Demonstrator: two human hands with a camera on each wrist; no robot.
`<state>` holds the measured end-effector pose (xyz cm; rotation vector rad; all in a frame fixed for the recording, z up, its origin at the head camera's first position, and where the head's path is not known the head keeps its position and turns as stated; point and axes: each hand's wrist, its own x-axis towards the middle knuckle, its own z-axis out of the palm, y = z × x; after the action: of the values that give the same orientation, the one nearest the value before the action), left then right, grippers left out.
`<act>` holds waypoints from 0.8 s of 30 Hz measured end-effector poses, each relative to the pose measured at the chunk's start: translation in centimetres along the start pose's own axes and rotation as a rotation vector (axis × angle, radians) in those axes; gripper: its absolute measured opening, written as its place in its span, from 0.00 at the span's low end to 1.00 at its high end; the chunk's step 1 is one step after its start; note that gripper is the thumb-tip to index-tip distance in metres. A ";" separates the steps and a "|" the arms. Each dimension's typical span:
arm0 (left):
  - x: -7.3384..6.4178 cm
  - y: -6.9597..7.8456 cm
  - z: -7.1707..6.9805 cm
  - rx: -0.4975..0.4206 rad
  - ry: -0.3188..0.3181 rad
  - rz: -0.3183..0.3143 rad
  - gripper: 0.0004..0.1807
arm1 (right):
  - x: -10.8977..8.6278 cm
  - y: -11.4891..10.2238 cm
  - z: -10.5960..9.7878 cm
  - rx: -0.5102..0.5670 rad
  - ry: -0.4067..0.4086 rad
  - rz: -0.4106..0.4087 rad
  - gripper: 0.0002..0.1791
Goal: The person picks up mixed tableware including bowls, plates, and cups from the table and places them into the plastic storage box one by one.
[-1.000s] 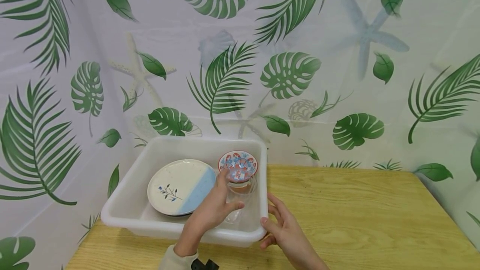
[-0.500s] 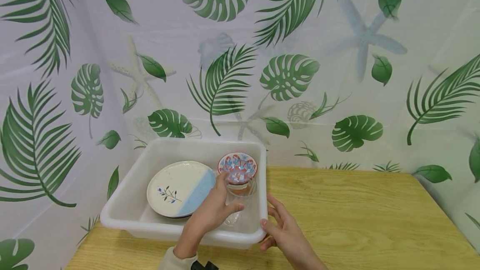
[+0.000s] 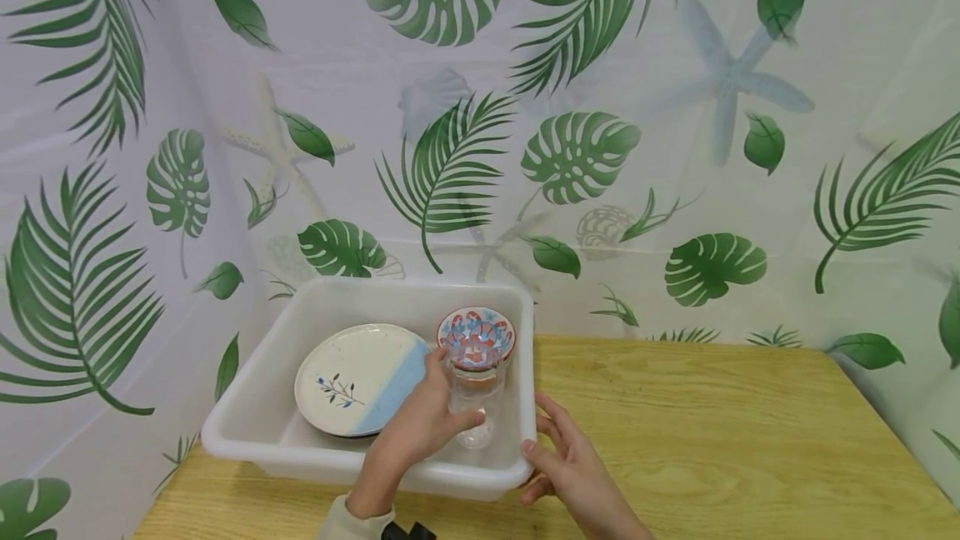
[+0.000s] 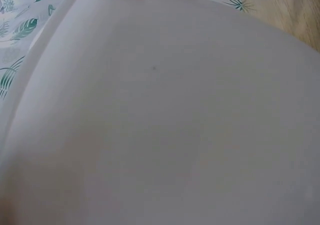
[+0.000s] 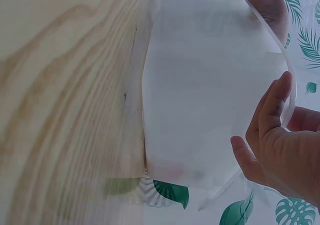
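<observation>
In the head view a white plastic tub (image 3: 270,455) stands on the table. My left hand (image 3: 423,415) reaches into it and grips a clear drinking glass (image 3: 477,390) from the left, thumb across the glass near its base. Behind the glass lies a red-and-blue patterned dish (image 3: 476,325). To the hand's left is a cream-and-blue oval plate (image 3: 352,373) with a flower sprig. My right hand (image 3: 566,461) holds the tub's right rim near the front corner, thumb on top. In the right wrist view, fingers (image 5: 272,110) lie along the outer wall. The tub wall (image 4: 160,110) fills the left wrist view.
The wood-grain table (image 3: 712,423) extends to the right of the tub. A leaf-patterned sheet (image 3: 600,40) hangs right behind the table and along its left side.
The glass has tipped within my left hand: its rim has shifted slightly left and its base slightly right. My right hand and the tub stay where they were.
</observation>
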<state>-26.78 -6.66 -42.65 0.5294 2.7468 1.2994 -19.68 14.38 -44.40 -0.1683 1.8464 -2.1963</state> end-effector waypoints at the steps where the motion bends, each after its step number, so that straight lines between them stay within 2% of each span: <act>1: 0.0 0.0 0.0 0.005 -0.001 -0.001 0.55 | 0.0 0.0 0.0 -0.001 0.000 -0.002 0.39; 11: -0.1 0.0 0.0 0.030 -0.001 -0.010 0.57 | 0.1 0.2 -0.1 -0.010 0.009 0.000 0.39; 24: 0.0 -0.1 0.0 0.005 0.004 -0.018 0.58 | 0.2 0.1 -0.2 0.008 -0.001 -0.001 0.40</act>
<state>-26.76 -6.70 -42.76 0.5014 2.7526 1.2913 -19.93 14.50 -44.60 -0.1689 1.8377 -2.2031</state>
